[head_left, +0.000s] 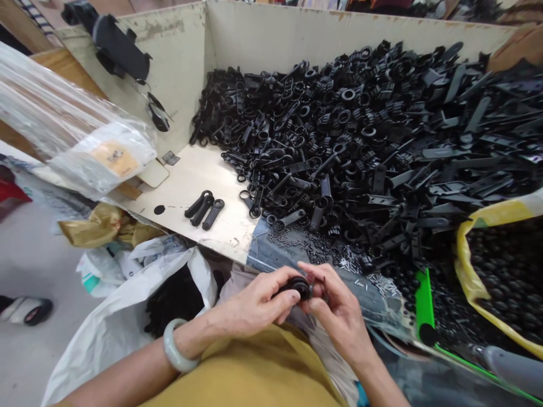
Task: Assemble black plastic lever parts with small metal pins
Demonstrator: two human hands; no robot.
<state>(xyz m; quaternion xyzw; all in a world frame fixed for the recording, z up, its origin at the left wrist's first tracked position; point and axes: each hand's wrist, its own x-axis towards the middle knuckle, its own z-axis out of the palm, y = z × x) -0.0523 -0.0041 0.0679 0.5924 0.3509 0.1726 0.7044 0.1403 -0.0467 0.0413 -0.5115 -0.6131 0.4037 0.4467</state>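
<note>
My left hand (248,299) is closed around a black plastic part with a round ringed end (299,286), held above my lap at the table's front edge. Right beside it, my right hand (341,311) has its fingers curled in a pinch at the part's right side. Something small and dark shows between those fingers, too hidden to name. Three black handle-shaped parts with ringed ends (204,210) lie together on the pale board to the left. Beyond my hands, tiny black pieces (297,240) and silvery pins (384,284) are scattered on a grey front strip (269,249).
A large heap of black plastic parts (314,130) fills the walled table. At right are a yellow-rimmed bag (466,260) of dark round pieces and a green strip (424,305). A white bag (102,333) with black contents stands lower left; plastic wrap (72,124) covers the left edge.
</note>
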